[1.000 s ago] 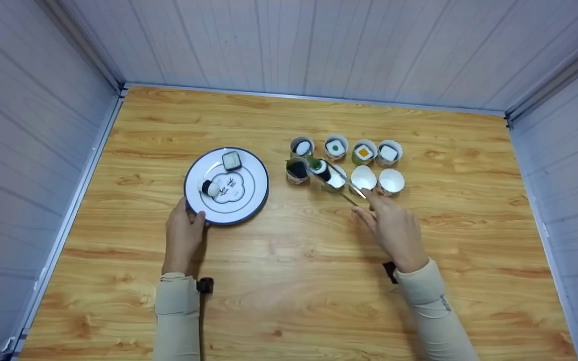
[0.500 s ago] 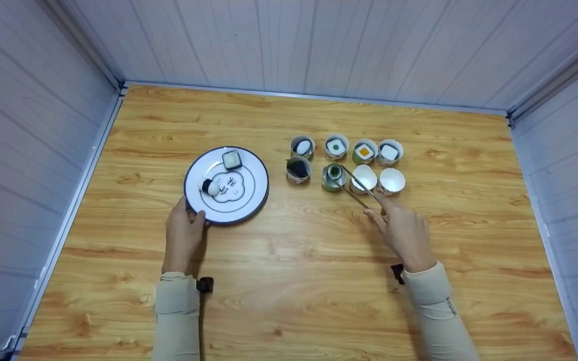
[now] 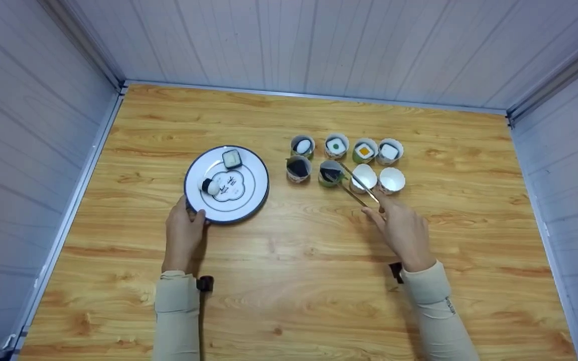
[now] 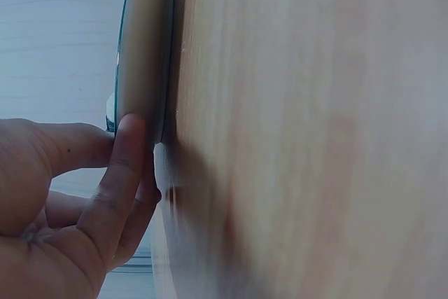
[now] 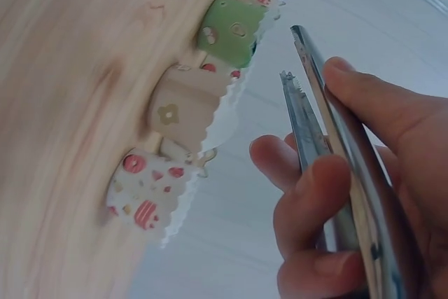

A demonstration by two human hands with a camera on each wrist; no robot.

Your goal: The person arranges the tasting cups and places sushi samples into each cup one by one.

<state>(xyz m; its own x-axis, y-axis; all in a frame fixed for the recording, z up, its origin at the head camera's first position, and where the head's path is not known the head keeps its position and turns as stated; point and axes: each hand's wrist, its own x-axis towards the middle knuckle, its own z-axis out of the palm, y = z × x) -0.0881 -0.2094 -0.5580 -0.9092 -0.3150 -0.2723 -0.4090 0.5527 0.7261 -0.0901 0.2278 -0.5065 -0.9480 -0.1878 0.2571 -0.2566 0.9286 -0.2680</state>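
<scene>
My left hand (image 3: pixel 183 235) pinches the near-left rim of a white plate (image 3: pixel 255 200) with a blue edge. On the plate lie a squarish sushi piece (image 3: pixel 232 159) and a white rice ball with a dark band (image 3: pixel 210 187). My right hand (image 3: pixel 404 230) holds metal tongs (image 3: pixel 362 185); their serrated tips stand apart with nothing between them, as the right wrist view shows. Just beyond those tips, a dark seaweed-wrapped roll (image 3: pixel 330 174) sits tilted in a green paper cup (image 5: pixel 227 33), a leaf-green bit at its side.
Two rows of small paper cups stand right of centre. Back-row cups hold white-topped pieces, one with an orange square (image 3: pixel 364 151). Another dark piece (image 3: pixel 297 168) fills the front-left cup. White cups (image 3: pixel 392 180) stand front right, near the right hand. Pale panels enclose the wooden table.
The tongs carried the roll right to the second front-row cup and let it go; it tipped over inside. The right hand moved slightly right. The left hand stayed at the plate.
</scene>
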